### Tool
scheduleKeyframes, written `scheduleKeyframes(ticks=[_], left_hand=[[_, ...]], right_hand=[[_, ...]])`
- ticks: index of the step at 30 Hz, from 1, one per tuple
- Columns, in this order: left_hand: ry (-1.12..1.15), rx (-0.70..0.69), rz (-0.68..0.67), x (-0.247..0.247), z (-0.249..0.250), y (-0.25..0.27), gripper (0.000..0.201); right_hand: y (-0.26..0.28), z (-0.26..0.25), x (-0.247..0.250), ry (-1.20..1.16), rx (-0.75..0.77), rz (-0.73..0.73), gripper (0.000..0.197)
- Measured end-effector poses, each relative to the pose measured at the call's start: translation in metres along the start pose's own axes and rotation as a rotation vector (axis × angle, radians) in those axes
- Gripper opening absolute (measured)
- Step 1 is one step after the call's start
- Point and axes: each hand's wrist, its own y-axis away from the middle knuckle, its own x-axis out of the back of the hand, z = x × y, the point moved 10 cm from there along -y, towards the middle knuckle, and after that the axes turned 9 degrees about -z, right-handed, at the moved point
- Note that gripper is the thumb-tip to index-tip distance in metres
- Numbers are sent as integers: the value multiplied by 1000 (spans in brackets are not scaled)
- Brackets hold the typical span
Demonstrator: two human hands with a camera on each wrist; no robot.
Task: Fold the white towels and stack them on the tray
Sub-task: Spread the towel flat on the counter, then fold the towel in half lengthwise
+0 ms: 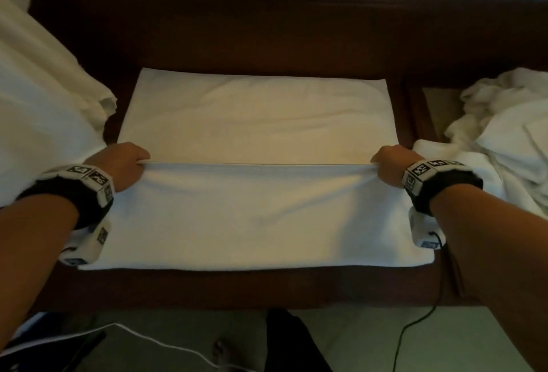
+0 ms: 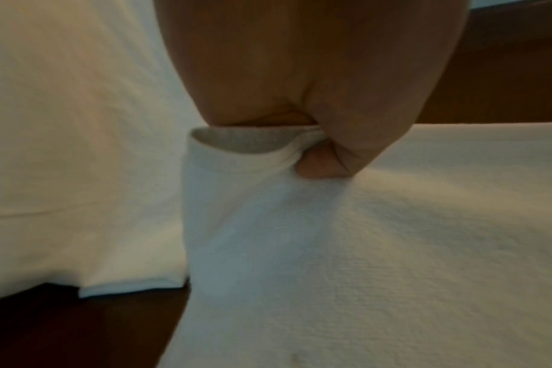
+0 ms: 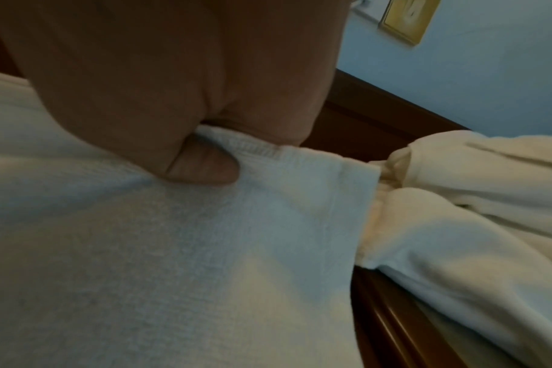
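Note:
A white towel (image 1: 258, 122) lies spread on the dark wooden table (image 1: 237, 33), its near half lifted and folded over. My left hand (image 1: 130, 161) pinches the towel's left corner, and my right hand (image 1: 385, 164) pinches the right corner, so the hem runs taut between them. In the left wrist view the left hand (image 2: 318, 149) grips the hem of the towel (image 2: 363, 249) between thumb and curled fingers. The right wrist view shows the right hand (image 3: 205, 159) pinching the towel (image 3: 174, 249) the same way. A tray (image 1: 439, 105) at the right is mostly hidden under crumpled towels.
A heap of crumpled white towels (image 1: 504, 140) lies at the right, touching my right wrist. White fabric (image 1: 44, 99) hangs at the left edge. A black cable (image 1: 415, 321) and a white cable (image 1: 166, 345) trail over the floor below the table's front edge.

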Motion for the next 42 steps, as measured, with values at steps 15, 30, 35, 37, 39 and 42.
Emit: scheduleKeyframes(ticks=[15,30,35,37,39,42], left_hand=[[-4,24,117,-171,7,53,81],[-187,-206,150,-190,34,93,84],[114,295,56,-176,-59,73,102],[55,191,119,-173,-34,79,101],[-43,-17,148,-185,13,86,90],[-66,-74,144,-208,30,87,82]], right_hand=[[41,-94,-110,-28,213,235,69],[97,-175,-190,123,308,198,78],[87,-178,-195,122,307,198,78],[87,-180,-196,116,313,181,79],[85,-182,-196,125,337,156,79],[81,-160,-185,130,359,182,76]])
